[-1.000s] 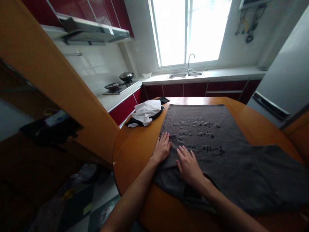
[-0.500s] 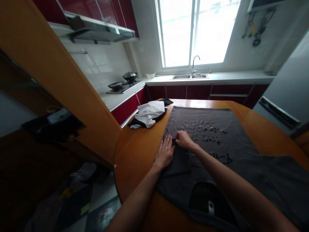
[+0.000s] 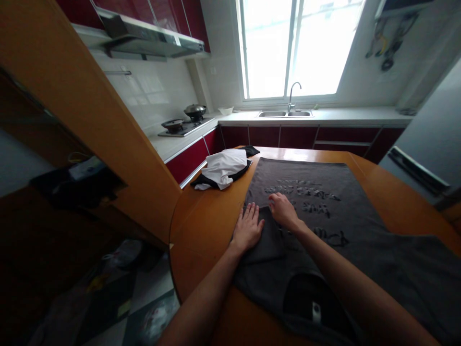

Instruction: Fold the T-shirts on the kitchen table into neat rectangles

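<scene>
A dark grey T-shirt (image 3: 306, 173) with black lettering lies spread on the table, its neck opening and label towards me and its hem at the far side. On the left, its sleeve (image 3: 268, 240) is folded inward over the body. My left hand (image 3: 248, 228) rests flat, fingers stretched, on the outer edge of that fold. Just right of the fold, my right hand (image 3: 284, 210) is over the lettering with loosely bent fingers, and no cloth shows between them. The other sleeve (image 3: 425, 269) stretches out to the right.
The wooden table (image 3: 194, 230) has a rounded left edge. A white garment (image 3: 225, 166) lies heaped with black cloth at its far left. Beyond are a stove with pans (image 3: 194, 111), a sink (image 3: 273, 114) and a fridge (image 3: 428, 144) at right.
My right hand has let go of the folded sleeve's far edge and moved slightly right. The left hand stays on the fold. The view has shifted a little.
</scene>
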`<action>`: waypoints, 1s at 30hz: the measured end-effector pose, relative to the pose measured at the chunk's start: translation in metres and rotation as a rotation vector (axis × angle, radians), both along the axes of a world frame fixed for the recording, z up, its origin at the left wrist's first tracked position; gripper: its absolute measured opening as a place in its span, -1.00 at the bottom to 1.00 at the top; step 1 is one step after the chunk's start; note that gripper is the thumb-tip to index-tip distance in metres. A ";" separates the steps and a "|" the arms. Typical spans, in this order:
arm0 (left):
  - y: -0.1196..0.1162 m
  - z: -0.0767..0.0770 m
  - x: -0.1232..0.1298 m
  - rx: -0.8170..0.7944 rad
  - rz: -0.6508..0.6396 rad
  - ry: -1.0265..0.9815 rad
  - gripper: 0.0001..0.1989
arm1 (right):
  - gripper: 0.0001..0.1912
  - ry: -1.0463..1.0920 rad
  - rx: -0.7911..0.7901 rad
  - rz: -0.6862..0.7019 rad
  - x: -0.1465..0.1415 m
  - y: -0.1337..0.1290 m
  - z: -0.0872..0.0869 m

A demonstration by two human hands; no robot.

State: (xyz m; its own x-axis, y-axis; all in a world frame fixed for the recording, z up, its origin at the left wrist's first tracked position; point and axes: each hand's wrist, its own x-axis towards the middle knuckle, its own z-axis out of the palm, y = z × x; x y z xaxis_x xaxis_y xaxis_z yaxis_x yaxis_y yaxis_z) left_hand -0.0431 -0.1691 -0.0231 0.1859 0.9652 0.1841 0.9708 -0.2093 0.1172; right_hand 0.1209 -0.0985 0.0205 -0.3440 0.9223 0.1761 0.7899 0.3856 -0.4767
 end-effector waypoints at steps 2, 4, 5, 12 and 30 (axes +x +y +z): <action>0.001 0.000 0.001 -0.006 0.011 0.044 -0.38 | -0.59 -0.026 0.117 0.054 0.005 -0.018 -0.004; 0.001 0.000 0.001 -0.015 0.009 0.083 -0.38 | -0.51 -0.087 0.172 0.153 0.009 -0.035 -0.012; 0.002 0.000 0.001 -0.019 0.007 0.100 -0.39 | -0.48 -0.128 0.170 0.194 0.011 -0.042 -0.017; 0.003 0.002 -0.001 -0.014 -0.015 0.126 -0.42 | -0.40 -0.200 0.162 0.176 0.006 -0.042 -0.025; -0.003 0.015 0.010 -0.005 -0.074 0.059 -0.42 | -0.47 0.055 0.069 -0.128 0.092 -0.134 0.008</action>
